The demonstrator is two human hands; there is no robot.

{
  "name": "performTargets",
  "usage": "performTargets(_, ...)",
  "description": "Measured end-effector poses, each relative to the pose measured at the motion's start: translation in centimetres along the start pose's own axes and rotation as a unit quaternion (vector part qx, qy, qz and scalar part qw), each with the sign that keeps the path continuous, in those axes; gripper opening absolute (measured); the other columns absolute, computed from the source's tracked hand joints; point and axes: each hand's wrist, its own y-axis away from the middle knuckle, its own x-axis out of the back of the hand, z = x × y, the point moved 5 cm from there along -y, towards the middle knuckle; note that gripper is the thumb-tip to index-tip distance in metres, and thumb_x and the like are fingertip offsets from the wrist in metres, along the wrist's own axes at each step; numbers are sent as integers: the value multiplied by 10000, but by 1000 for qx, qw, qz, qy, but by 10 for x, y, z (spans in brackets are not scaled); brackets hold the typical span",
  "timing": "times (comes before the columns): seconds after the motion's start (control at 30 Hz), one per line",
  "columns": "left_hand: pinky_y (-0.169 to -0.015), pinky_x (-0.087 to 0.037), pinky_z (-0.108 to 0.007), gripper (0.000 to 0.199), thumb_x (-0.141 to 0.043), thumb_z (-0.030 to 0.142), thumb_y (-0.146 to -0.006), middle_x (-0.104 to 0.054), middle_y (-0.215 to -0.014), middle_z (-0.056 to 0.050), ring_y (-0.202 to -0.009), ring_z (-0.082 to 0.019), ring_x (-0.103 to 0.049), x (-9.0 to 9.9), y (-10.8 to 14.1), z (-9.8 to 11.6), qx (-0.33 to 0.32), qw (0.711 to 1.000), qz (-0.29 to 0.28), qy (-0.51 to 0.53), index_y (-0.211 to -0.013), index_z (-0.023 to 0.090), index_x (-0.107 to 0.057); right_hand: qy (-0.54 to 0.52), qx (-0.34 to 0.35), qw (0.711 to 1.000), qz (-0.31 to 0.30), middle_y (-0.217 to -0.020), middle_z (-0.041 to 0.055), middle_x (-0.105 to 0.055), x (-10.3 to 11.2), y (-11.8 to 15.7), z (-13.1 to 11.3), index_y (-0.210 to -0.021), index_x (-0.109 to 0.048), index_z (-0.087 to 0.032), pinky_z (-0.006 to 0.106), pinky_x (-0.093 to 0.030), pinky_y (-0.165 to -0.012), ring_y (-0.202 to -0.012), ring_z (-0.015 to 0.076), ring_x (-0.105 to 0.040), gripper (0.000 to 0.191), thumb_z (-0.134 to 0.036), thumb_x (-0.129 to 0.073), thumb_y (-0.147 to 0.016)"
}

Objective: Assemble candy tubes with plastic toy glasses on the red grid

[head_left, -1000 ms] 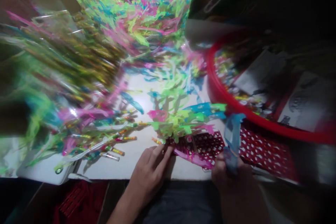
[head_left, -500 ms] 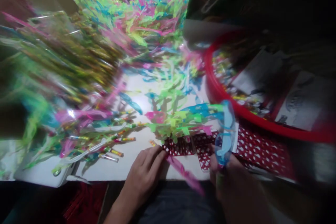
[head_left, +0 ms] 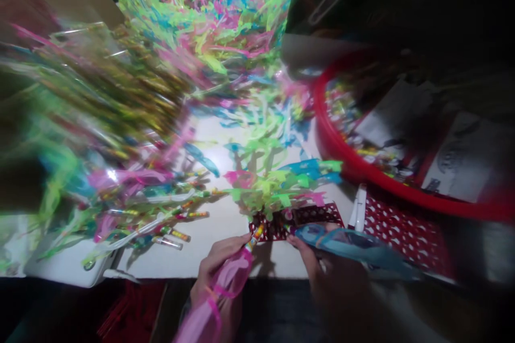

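Note:
My left hand (head_left: 220, 268) is closed round a pink plastic piece (head_left: 231, 278) whose tube end, filled with small coloured bits, points up toward a dark red perforated rack (head_left: 273, 225). My right hand (head_left: 322, 262) pinches a blue plastic piece (head_left: 341, 241) at its left end, close to the rack's right part. The blue piece extends right over my hand. Green, blue and pink pieces (head_left: 277, 187) stand or lie at the rack's far side.
A red basin (head_left: 333, 128) with packets and small wrapped bits stands at the right, behind a red dotted sheet (head_left: 402, 230). Filled tubes (head_left: 173, 238) lie at the left. A large heap of coloured plastic (head_left: 217, 16) is at the back.
The pink piece has swung from between my hands to my left hand's side, its tube end up. The blue piece has tipped from upright to lying rightward, and my right hand has moved left.

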Motion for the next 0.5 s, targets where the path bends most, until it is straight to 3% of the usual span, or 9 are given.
performTargets(0.07, -870, -649, -371, 247, -706, 342, -963, -793, -1089, -110, -1004, -235, -762, -12, -3, 5, -43, 999, 1, 15, -1168, 204, -709, 17, 22, 1000, 5, -778, 22, -728, -8, -3, -5, -844, -698, -235, 305, -554, -699, -723, 197, -692, 110, -275, -652, -936)
performTargets(0.17, -877, -643, -370, 286, -675, 377, -983, -773, -1155, -144, -1090, -256, -745, -26, -8, 10, -114, 993, -22, 27, -1195, 189, -712, 41, 79, 996, 6, -789, 11, -707, -17, -4, -11, -896, -666, -232, 294, -551, -733, -746, 184, -683, 97, -174, -602, -940)
performTargets(0.27, -890, -633, -389, 320, -633, 403, -1006, -762, -1156, -158, -1092, -265, -736, -27, -8, 6, -106, 994, -26, 1, -1220, 178, -709, 72, 138, 988, 12, -819, 36, -693, -16, -1, -14, -863, -659, -229, 300, -560, -730, -766, 190, -671, 169, -154, -540, -957)
performTargets(0.4, -912, -614, -370, 331, -590, 395, -1029, -753, -1164, -154, -1092, -252, -717, -26, -4, 8, -119, 992, -45, -20, -1251, 173, -693, 166, 251, 954, 7, -812, 74, -695, -15, 6, -21, -883, -691, -216, 367, -570, -728, -766, 232, -668, 223, -196, -507, -1007)
performTargets(0.5, -896, -616, -355, 338, -578, 410, -1032, -756, -1149, -142, -1076, -247, -716, -27, -6, 13, -112, 991, -54, -39, -1250, 178, -692, 145, 227, 962, 38, -847, 90, -709, -14, 5, -19, -941, -684, -209, 373, -578, -731, -857, 257, -699, 158, -239, -546, -1011)
